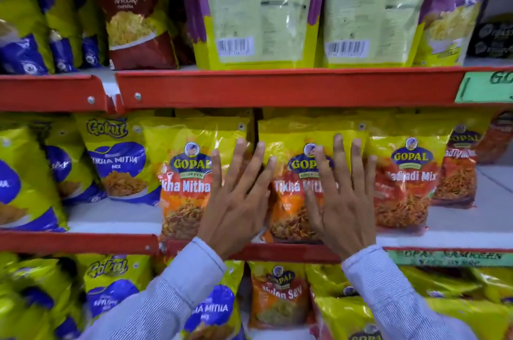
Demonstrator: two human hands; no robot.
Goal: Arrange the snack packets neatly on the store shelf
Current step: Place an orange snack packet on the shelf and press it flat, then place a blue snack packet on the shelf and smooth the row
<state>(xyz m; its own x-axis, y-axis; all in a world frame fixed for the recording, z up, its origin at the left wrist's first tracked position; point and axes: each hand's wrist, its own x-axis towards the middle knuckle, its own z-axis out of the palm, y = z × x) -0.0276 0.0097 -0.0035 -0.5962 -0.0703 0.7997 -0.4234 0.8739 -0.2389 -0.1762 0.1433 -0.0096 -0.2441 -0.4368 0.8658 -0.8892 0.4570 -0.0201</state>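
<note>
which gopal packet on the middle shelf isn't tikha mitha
The rightmost front one, the Nadiyadi Mix packet, right of the right hand; the two Tikha Mitha packets stand behind the hands.

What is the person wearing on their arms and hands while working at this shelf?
Both arms wear long sleeves of pale blue-white cloth with fine thin stripes, the left sleeve and right sleeve ending in plain cuffs at the wrists. The left hand and right hand are bare: no gloves, rings, watch or bracelets visible.
</note>
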